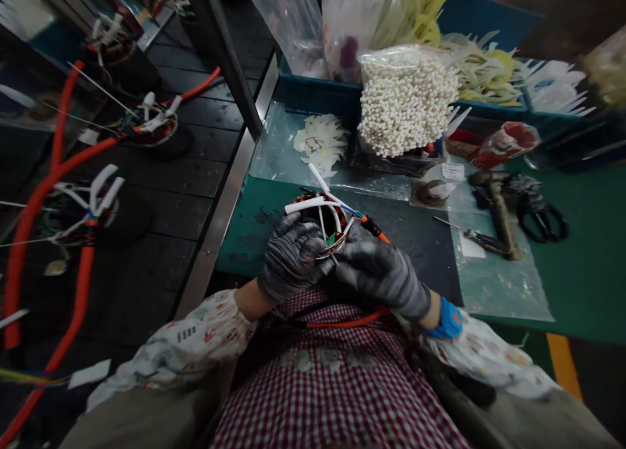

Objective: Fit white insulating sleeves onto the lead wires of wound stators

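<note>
A motor stator (pixel 313 209) with copper windings sits between my hands, just above the bench's near edge. White sleeves (pixel 306 205) cover wires that stick up out of it, and a small green circuit board (pixel 331 240) shows at its near rim. My left hand (pixel 293 257), in a grey striped glove, is closed around the stator's left side. At the near right rim is my gloved right hand (pixel 386 270), fingers curled and partly blurred; what they pinch is hidden. An orange cable (pixel 380 232) leaves the stator on the right, passing behind that hand.
Behind the stator lie a pile of pale slips (pixel 323 139) and a bag of white beads (pixel 405 100). A hammer (pixel 501 214), screwdriver (pixel 482 240) and black scissors (pixel 542 221) rest at right. More stators (pixel 110 208) with orange cables stand on the slatted surface at left, beside a metal post (pixel 227 51).
</note>
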The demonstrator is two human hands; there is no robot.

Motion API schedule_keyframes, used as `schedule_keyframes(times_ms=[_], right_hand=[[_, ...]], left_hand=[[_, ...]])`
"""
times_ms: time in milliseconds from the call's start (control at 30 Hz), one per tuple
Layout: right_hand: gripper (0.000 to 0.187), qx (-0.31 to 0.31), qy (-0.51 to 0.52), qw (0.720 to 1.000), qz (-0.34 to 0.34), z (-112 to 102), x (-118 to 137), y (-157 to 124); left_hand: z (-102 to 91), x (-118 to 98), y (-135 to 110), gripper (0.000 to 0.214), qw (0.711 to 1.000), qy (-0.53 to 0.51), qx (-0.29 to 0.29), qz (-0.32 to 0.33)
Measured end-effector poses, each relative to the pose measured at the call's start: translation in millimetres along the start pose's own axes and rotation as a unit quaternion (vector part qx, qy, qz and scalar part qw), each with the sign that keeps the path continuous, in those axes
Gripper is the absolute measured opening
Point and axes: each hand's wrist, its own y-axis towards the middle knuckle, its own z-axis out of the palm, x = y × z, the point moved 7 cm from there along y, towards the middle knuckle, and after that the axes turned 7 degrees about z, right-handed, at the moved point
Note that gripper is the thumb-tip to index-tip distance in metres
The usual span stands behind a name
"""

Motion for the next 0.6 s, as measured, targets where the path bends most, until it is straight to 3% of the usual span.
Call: schedule_keyframes(times_ms=[100, 233, 300, 400, 467, 533, 600], right_hand=[[0.03, -0.01, -0.126, 0.991, -0.051, 1, 17, 37], [0.03, 0.063, -0.286, 0.954, -0.061, 11, 32, 62], [0.03, 0.077, -0.237, 0.966, -0.071, 13, 37, 65], [0.025, 0.041, -0.052, 0.996, -0.068, 5, 39, 62], [0.024, 0.054, 0.047, 0.997, -0.041, 2, 35, 59], [0.023, 0.096, 0.088, 0.991, -0.014, 2, 32, 57], [0.018, 0.092, 0.079, 0.993, -0.005, -3, 29, 57]], left_hand=[[0.2, 3, 1, 0.013, 0.999, -0.039, 0.007, -0.006], [1.0, 6, 2, 0.014, 0.996, -0.084, 0.036, -0.012], [2.7, 8, 2, 0.017, 0.995, -0.09, 0.05, -0.015], [2.6, 8, 1, 0.024, 0.996, -0.077, 0.035, -0.01], [2.5, 7, 2, 0.026, 0.998, -0.064, 0.023, -0.008], [2.2, 7, 2, 0.027, 0.998, -0.058, 0.013, -0.006], [2.0, 7, 2, 0.026, 0.998, -0.058, 0.006, -0.001]])
